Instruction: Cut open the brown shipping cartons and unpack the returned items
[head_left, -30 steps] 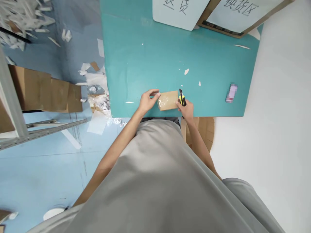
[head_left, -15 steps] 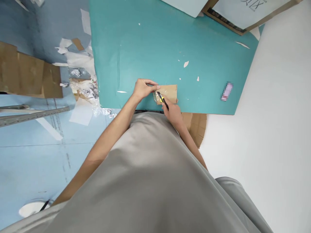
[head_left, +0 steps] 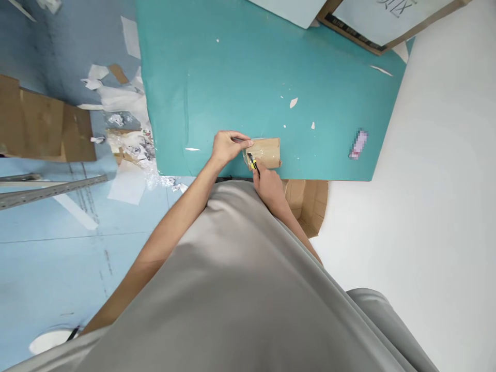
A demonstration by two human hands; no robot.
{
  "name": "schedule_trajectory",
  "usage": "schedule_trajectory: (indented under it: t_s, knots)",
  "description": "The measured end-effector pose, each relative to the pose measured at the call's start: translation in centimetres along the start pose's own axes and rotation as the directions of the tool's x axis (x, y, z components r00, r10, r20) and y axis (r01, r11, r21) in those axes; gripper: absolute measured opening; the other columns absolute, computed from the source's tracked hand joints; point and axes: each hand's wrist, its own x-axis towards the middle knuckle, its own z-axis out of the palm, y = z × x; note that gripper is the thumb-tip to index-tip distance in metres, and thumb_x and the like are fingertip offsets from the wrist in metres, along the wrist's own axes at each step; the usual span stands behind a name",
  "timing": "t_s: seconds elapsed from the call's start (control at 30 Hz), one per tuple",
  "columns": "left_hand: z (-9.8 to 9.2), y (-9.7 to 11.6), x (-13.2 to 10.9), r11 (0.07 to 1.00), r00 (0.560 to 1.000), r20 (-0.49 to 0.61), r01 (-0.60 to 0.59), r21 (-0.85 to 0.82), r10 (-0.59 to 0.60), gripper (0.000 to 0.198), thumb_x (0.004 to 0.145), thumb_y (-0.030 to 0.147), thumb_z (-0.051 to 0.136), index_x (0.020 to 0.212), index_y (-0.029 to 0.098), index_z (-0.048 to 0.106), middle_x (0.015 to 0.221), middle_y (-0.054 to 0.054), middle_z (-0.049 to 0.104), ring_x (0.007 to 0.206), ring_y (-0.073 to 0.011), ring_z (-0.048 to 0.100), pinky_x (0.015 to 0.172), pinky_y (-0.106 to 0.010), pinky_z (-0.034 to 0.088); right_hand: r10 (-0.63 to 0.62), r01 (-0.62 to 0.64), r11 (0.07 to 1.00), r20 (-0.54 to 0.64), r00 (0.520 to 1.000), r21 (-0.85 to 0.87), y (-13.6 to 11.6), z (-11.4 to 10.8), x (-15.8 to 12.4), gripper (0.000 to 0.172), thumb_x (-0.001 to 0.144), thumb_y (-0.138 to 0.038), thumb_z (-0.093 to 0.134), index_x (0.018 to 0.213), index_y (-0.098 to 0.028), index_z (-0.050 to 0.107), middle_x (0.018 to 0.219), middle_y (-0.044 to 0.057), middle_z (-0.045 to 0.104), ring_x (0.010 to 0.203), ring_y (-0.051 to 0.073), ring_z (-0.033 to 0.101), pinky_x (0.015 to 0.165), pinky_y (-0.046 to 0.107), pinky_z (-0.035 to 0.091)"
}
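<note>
A small cardboard package with shiny clear tape lies at the front edge of the green table. My left hand grips its upper left corner between thumb and fingers. My right hand is closed around a black and yellow utility knife, just below the package. The knife's tip points up and left, at the taped left end of the package. Whether the blade is in the tape or only over it, I cannot tell.
The green table bears white paper scraps and a blurred pinkish item at right. A framed box stands at the back right. An open carton sits below the front edge. Paper litter and cardboard boxes lie left.
My right hand has moved slightly left and down with the utility knife, which now stands steeper. My left hand keeps its grip on the package. The whole view has shifted a little.
</note>
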Motion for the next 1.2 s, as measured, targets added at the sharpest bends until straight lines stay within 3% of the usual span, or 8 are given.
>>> schedule_trajectory:
  t_s: [0.33, 0.47, 0.57, 0.67, 0.77, 0.9, 1.07, 1.2]
  knots:
    - [0.2, -0.4, -0.2, 1.000, 0.999, 0.014, -0.029, 0.012, 0.029, 0.033, 0.078, 0.044, 0.094, 0.100, 0.018, 0.090, 0.092, -0.006, 0.086, 0.089, -0.0257, 0.078, 0.087, -0.036, 0.064, -0.050, 0.050, 0.998, 0.007, 0.999, -0.033, 1.5, 0.0, -2.3, 0.059, 0.121, -0.052, 0.038, 0.175, -0.031, 0.050, 0.104, 0.013, 0.086, 0.097, 0.036, 0.082, 0.097, 0.050, 0.062]
    - [-0.5, -1.2, -0.6, 0.995, 0.993, 0.068, -0.098, -0.014, 0.099, 0.045, 0.089, 0.042, 0.082, 0.125, 0.016, 0.084, 0.122, -0.012, 0.085, 0.106, -0.0282, 0.080, 0.095, -0.039, 0.066, -0.006, 0.021, 0.997, -0.188, 0.982, 0.076, 3.6, -1.1, -2.6, 0.060, 0.121, -0.055, 0.033, 0.173, -0.031, 0.051, 0.130, 0.016, 0.083, 0.116, 0.037, 0.079, 0.101, 0.048, 0.061]
    - [-1.5, -1.6, -1.9, 0.982, 0.968, 0.166, -0.190, 0.006, 0.186, 0.063, 0.089, 0.030, 0.076, 0.151, 0.018, 0.072, 0.148, -0.014, 0.076, 0.128, -0.0319, 0.076, 0.106, -0.043, 0.065, 0.123, -0.057, 0.982, -0.378, 0.918, 0.181, 6.1, -1.5, -1.0, 0.064, 0.119, -0.059, 0.037, 0.169, -0.023, 0.055, 0.147, 0.021, 0.074, 0.132, 0.038, 0.072, 0.108, 0.050, 0.059]
    - [-2.2, -1.9, -3.0, 0.929, 0.928, 0.231, -0.334, 0.160, 0.293, 0.077, 0.083, 0.022, 0.078, 0.159, 0.023, 0.066, 0.160, -0.012, 0.068, 0.144, -0.0364, 0.067, 0.121, -0.049, 0.057, 0.148, -0.044, 0.966, -0.406, 0.902, 0.254, 8.1, -1.1, 1.4, 0.062, 0.116, -0.060, 0.045, 0.161, -0.021, 0.062, 0.144, 0.021, 0.074, 0.131, 0.035, 0.069, 0.112, 0.050, 0.058]
    - [-2.1, -1.9, -3.2, 0.850, 0.904, 0.260, -0.414, 0.326, 0.340, 0.074, 0.084, 0.021, 0.077, 0.157, 0.024, 0.067, 0.161, -0.012, 0.067, 0.150, -0.0403, 0.062, 0.130, -0.052, 0.049, 0.100, 0.007, 0.960, -0.368, 0.924, 0.279, 8.8, -0.4, 2.8, 0.058, 0.115, -0.059, 0.044, 0.155, -0.022, 0.064, 0.138, 0.019, 0.077, 0.126, 0.033, 0.069, 0.111, 0.049, 0.057]
    - [-1.3, -1.7, -2.3, 0.792, 0.907, 0.255, -0.419, 0.444, 0.336, 0.061, 0.087, 0.022, 0.075, 0.148, 0.022, 0.072, 0.148, -0.016, 0.072, 0.141, -0.0428, 0.066, 0.125, -0.053, 0.051, 0.078, 0.033, 0.958, -0.372, 0.925, 0.284, 8.8, 0.2, 3.0, 0.056, 0.114, -0.057, 0.046, 0.153, -0.022, 0.066, 0.134, 0.018, 0.079, 0.124, 0.032, 0.070, 0.110, 0.046, 0.056]
    - [-1.0, -1.1, -1.9, 0.804, 0.906, 0.213, -0.422, 0.419, 0.365, 0.048, 0.092, 0.018, 0.063, 0.138, 0.025, 0.075, 0.136, -0.013, 0.077, 0.135, -0.0375, 0.068, 0.121, -0.048, 0.052, 0.106, 0.038, 0.944, -0.410, 0.906, 0.327, 9.0, 0.7, 3.1, 0.056, 0.114, -0.051, 0.047, 0.155, -0.019, 0.066, 0.147, 0.019, 0.077, 0.131, 0.034, 0.071, 0.114, 0.047, 0.055]
    - [-1.9, -0.4, -3.7, 0.843, 0.910, 0.180, -0.413, 0.345, 0.373, 0.048, 0.094, 0.024, 0.068, 0.142, 0.024, 0.072, 0.145, -0.012, 0.071, 0.134, -0.0358, 0.067, 0.118, -0.046, 0.054, 0.117, 0.007, 0.956, -0.402, 0.908, 0.293, 8.8, 1.0, 3.3, 0.062, 0.113, -0.060, 0.051, 0.159, -0.021, 0.064, 0.146, 0.020, 0.076, 0.131, 0.034, 0.071, 0.114, 0.047, 0.055]
